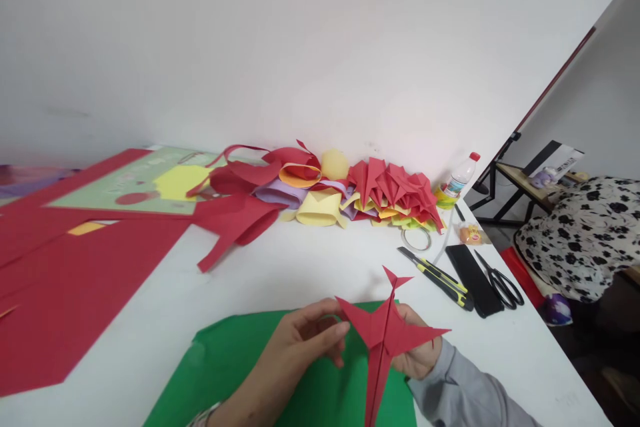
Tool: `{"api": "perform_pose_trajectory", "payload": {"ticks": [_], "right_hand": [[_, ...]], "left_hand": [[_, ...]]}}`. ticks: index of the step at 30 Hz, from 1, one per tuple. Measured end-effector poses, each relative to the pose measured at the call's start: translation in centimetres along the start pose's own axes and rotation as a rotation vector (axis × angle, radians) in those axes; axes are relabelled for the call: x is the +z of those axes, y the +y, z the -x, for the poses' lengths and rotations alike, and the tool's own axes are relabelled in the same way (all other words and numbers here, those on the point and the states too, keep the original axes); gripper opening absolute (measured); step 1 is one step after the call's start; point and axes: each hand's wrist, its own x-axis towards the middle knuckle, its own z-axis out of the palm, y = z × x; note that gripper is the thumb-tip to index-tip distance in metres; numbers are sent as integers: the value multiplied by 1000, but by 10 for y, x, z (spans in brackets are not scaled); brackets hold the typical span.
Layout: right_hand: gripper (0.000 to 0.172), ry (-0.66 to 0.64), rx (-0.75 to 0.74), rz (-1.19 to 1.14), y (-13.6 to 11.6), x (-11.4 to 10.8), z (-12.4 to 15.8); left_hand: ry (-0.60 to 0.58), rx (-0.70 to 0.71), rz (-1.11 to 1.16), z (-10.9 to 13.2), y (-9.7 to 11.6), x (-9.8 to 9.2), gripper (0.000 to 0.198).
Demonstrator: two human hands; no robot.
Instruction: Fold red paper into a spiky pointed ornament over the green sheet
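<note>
A red folded-paper plane (384,333) is held up near the front of the table, its wings spread sideways and its small forked end pointing away from me. My right hand (417,353) grips it from behind the right wing, which hides most of those fingers. At the left wing tip, my left hand (320,333) has its index finger and thumb closed around the edge, with the other fingers loosely curled. Below both hands lies a green sheet (235,350) on the white table.
Red folded pieces (395,183) are heaped by the wall, beside curled paper shapes (240,213). Red sheets (100,293) cover the left side. To the right lie a tape roll (416,239), utility knife (440,280), black case (473,280) and scissors (503,283); a bottle (457,180) stands behind.
</note>
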Motion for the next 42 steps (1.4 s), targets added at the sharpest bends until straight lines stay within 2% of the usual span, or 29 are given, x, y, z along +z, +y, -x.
{"api": "perform_pose_trajectory", "payload": {"ticks": [5,11,16,28,31,33,36,38,40,42], "right_hand": [[27,1,-20,-64,2,-3,-1],[37,-25,-3,-68,-2,2,-2],[36,-10,-17,-97,-4,5,-1],[41,46,54,13,-12,11,-1],[37,54,55,55,-10,12,-3],[29,117,-17,104,-5,10,-7],[24,369,-197,108,2,5,-14],[23,458,-243,75,4,2,-17],[23,485,-256,52,2,1,-20],[23,499,-265,34,0,2,-20]], "left_hand": [[14,104,-126,-1,5,-1,20],[108,167,-247,0,4,-2,21],[167,172,-321,0,4,-5,22],[162,110,-228,-2,9,-1,24],[231,89,-192,-2,9,1,24],[311,67,-140,-3,8,1,36],[396,53,-102,-4,5,-3,46],[490,108,-171,-4,3,-6,40],[580,218,-257,-1,3,-7,32],[534,311,-313,3,3,-5,22]]}}
